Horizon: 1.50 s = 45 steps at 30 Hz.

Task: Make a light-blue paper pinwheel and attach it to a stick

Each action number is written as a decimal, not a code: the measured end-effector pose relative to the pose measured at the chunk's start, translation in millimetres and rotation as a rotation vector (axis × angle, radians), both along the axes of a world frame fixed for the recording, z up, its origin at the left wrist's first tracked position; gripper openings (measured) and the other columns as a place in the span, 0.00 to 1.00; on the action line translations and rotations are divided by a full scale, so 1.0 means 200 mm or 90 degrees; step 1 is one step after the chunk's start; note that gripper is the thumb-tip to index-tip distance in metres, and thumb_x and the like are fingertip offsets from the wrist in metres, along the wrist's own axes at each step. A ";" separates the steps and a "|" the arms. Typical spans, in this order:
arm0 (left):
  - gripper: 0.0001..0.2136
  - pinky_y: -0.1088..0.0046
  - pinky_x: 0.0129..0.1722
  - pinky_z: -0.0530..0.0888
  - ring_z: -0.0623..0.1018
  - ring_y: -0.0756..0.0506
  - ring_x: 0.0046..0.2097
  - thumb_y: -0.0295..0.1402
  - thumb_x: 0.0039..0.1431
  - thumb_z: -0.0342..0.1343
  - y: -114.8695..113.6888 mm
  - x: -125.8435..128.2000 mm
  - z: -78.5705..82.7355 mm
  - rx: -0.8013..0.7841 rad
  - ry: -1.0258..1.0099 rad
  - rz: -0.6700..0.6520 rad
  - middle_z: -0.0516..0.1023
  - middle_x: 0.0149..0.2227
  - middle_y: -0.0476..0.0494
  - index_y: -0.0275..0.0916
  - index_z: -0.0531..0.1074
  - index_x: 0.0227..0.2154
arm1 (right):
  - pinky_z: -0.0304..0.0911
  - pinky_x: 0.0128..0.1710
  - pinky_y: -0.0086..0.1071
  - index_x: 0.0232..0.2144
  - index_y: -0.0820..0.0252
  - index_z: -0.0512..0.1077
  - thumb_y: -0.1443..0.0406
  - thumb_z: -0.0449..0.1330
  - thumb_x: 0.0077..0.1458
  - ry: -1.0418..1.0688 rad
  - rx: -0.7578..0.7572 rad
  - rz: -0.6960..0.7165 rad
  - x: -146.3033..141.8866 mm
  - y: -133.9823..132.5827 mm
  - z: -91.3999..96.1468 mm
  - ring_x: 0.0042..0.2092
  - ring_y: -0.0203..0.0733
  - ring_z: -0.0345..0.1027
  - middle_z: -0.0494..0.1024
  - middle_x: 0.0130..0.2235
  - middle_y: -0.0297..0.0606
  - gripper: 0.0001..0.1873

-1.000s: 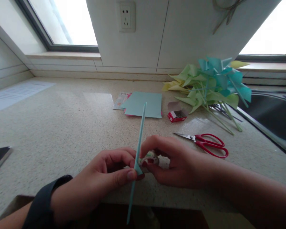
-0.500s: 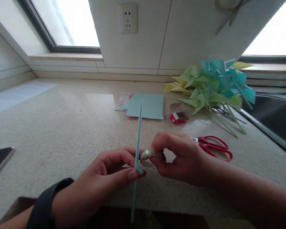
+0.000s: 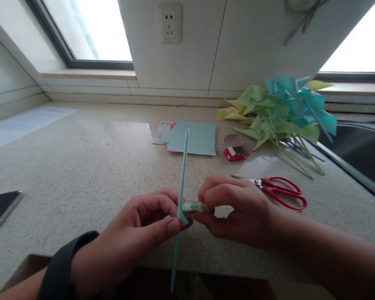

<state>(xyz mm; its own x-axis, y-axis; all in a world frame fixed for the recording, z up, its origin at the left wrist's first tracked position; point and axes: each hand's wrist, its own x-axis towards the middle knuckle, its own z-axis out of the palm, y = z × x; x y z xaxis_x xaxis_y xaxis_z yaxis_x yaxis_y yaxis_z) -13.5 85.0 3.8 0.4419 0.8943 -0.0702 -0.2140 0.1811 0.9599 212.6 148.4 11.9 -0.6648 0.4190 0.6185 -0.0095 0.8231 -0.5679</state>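
Over the front of the speckled counter, my left hand (image 3: 146, 229) pinches a thin light-blue rolled paper stick (image 3: 184, 166). The stick stands nearly upright, and a small loose paper flap sticks out to its right by my thumb. Close by on the right, my right hand (image 3: 234, 204) has its fingers closed round a small roll of clear tape (image 3: 193, 207). The roll sits right against the stick, held edge-on. Whether a strip of tape is stuck to the paper, I cannot tell. Red-handled scissors (image 3: 283, 191) lie beyond my right hand, their blades partly behind it.
Light-blue paper sheets (image 3: 193, 137) lie at the back middle, beside a small open red box (image 3: 236, 153). Paper pinwheels (image 3: 278, 108) are heaped at the back right near a dark sink (image 3: 362, 150). At the left are a dark flat device (image 3: 1, 210) and a printed sheet (image 3: 28, 123).
My right hand has turned the tape roll from facing me to edge-on and brought it against the stick. My left hand keeps its pinch. More of the scissor blades shows.
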 end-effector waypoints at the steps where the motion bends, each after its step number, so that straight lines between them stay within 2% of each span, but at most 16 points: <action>1: 0.06 0.72 0.46 0.68 0.74 0.48 0.43 0.37 0.62 0.64 0.00 0.00 0.00 0.000 -0.001 0.001 0.75 0.39 0.49 0.41 0.80 0.32 | 0.61 0.27 0.23 0.34 0.57 0.65 0.71 0.65 0.57 0.000 0.005 0.002 0.00 0.00 0.00 0.30 0.30 0.68 0.71 0.31 0.31 0.12; 6: 0.05 0.72 0.46 0.68 0.74 0.48 0.44 0.36 0.62 0.65 0.00 0.00 0.02 -0.003 -0.009 0.000 0.75 0.39 0.49 0.42 0.80 0.32 | 0.63 0.29 0.25 0.35 0.57 0.66 0.71 0.66 0.57 0.013 0.014 -0.003 0.00 0.00 0.00 0.31 0.32 0.68 0.73 0.32 0.32 0.11; 13: 0.05 0.71 0.48 0.68 0.75 0.47 0.45 0.36 0.60 0.66 0.00 0.01 0.03 -0.021 -0.025 0.018 0.76 0.41 0.49 0.42 0.81 0.31 | 0.66 0.34 0.25 0.44 0.60 0.70 0.72 0.64 0.59 -0.015 0.002 0.011 0.00 -0.01 0.02 0.35 0.32 0.70 0.75 0.36 0.35 0.11; 17: 0.06 0.70 0.49 0.68 0.75 0.46 0.46 0.39 0.59 0.67 0.00 0.00 0.02 -0.025 -0.019 0.019 0.76 0.42 0.49 0.43 0.81 0.31 | 0.65 0.34 0.25 0.43 0.60 0.69 0.73 0.63 0.59 -0.025 -0.003 0.011 0.01 0.00 0.02 0.35 0.32 0.69 0.74 0.35 0.34 0.11; 24: 0.06 0.67 0.55 0.67 0.73 0.41 0.56 0.39 0.59 0.66 -0.02 -0.01 0.03 -0.026 0.038 0.020 0.73 0.56 0.47 0.43 0.83 0.32 | 0.64 0.31 0.27 0.41 0.59 0.70 0.72 0.63 0.60 -0.035 0.014 -0.005 0.02 0.01 0.00 0.33 0.33 0.69 0.74 0.34 0.34 0.08; 27: 0.04 0.68 0.52 0.69 0.76 0.43 0.51 0.36 0.61 0.65 -0.01 -0.01 0.03 -0.005 0.043 -0.001 0.77 0.51 0.47 0.43 0.82 0.32 | 0.65 0.31 0.27 0.41 0.59 0.71 0.71 0.63 0.61 -0.051 0.023 0.012 0.02 0.01 0.00 0.33 0.34 0.69 0.74 0.35 0.36 0.07; 31: 0.04 0.70 0.49 0.69 0.76 0.45 0.45 0.35 0.62 0.65 0.00 0.00 0.02 0.024 0.031 -0.016 0.78 0.41 0.48 0.43 0.81 0.32 | 0.62 0.30 0.26 0.40 0.57 0.68 0.70 0.64 0.60 -0.034 0.026 -0.018 0.01 0.00 0.00 0.32 0.32 0.67 0.72 0.34 0.33 0.10; 40: 0.05 0.72 0.46 0.68 0.75 0.47 0.43 0.36 0.60 0.66 0.00 0.00 0.01 0.014 0.035 -0.017 0.76 0.40 0.49 0.43 0.81 0.30 | 0.60 0.27 0.25 0.31 0.56 0.63 0.70 0.65 0.58 -0.013 0.018 -0.029 0.01 -0.02 0.01 0.30 0.31 0.65 0.71 0.30 0.31 0.13; 45: 0.05 0.72 0.45 0.68 0.75 0.47 0.43 0.35 0.59 0.67 0.00 0.00 0.03 0.001 0.017 0.001 0.76 0.40 0.49 0.43 0.81 0.29 | 0.62 0.28 0.26 0.36 0.57 0.65 0.70 0.67 0.56 0.006 -0.013 -0.031 0.00 -0.01 0.00 0.31 0.32 0.68 0.73 0.32 0.32 0.13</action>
<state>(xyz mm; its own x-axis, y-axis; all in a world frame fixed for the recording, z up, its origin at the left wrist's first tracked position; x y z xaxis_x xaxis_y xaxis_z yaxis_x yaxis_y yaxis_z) -13.0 84.2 9.3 0.4390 0.8949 -0.0801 -0.1890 0.1792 0.9655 213.1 146.1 11.5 -0.6371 0.4630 0.6162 0.0244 0.8112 -0.5843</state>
